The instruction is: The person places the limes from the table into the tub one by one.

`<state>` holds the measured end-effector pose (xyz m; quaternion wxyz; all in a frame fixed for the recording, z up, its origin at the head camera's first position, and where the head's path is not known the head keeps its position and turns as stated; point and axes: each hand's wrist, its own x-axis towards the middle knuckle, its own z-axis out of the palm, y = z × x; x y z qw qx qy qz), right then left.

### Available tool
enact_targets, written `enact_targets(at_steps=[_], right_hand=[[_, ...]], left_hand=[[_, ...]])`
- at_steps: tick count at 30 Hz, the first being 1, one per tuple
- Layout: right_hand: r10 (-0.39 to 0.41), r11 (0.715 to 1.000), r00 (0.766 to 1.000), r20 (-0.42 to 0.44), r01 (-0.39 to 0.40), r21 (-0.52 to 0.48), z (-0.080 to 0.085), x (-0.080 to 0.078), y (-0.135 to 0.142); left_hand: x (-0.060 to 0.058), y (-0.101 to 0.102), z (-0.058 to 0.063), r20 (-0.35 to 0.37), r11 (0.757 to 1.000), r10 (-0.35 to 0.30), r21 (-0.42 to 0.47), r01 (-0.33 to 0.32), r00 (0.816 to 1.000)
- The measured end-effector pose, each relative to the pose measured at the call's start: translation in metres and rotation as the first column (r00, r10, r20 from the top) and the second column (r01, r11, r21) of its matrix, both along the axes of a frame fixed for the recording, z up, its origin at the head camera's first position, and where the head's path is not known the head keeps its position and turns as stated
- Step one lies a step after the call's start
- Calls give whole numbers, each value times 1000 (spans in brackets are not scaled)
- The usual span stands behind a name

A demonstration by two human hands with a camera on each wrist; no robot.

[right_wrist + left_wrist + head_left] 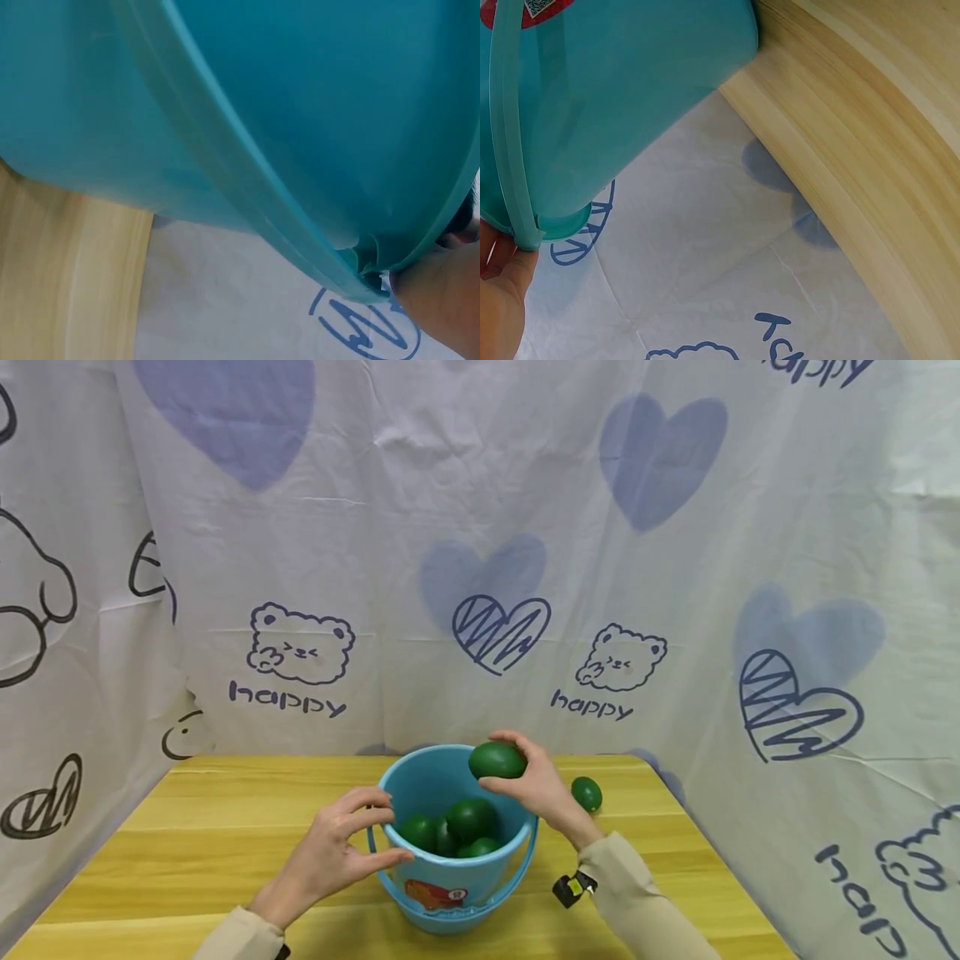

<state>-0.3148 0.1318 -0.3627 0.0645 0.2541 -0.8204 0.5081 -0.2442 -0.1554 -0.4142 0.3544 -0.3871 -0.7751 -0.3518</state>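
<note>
A light-blue bucket (457, 881) stands upright on the table, with several green oval fruits (472, 818) in its bottom. My left hand (330, 847) grips the left side of the rim, its fingers at the handle joint and its thumb along the front. Above the right back rim, my right hand (543, 785) holds a smooth dark-green oval fruit (497, 761) between thumb and fingers. In the right wrist view the bucket wall (82, 112) hides that fruit, and only part of the right hand (442, 292) shows beside the rim.
One more green oval fruit (587, 794) lies on the wood-grain table (225, 827), right of the bucket and behind the right wrist. The bucket's handle (528, 860) hangs down at the front. A printed white cloth (405, 693) hangs behind the table and on both sides.
</note>
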Motion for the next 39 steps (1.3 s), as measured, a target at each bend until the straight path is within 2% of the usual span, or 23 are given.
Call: enact_targets(at_steps=[7,16,23,29,35,39], right_hand=[[34,997,995,-94,-27,75,17,23,-8],[59,992,994,-94,-47,119,-3,1,-5],[39,987,984,-176,-11,159,0,-11,-12],[50,972,982,-180,-6,235,0,-22,-17],[91,984,989,-117,-71,164,-2,-26,-17],[82,990,992,-97,-70,125,-2,-27,-15]], left_hand=[[0,0,1,9,1000,-1,1,1,1000],[0,1,-1,8,1000,-3,0,3,1000],[-1,0,1,11,1000,-5,-2,5,1000],[-1,0,0,10,1000,-2,-7,2,1000],[-1,0,-1,16,1000,0,-6,0,1000],[-1,1,-1,12,1000,-10,-2,10,1000]])
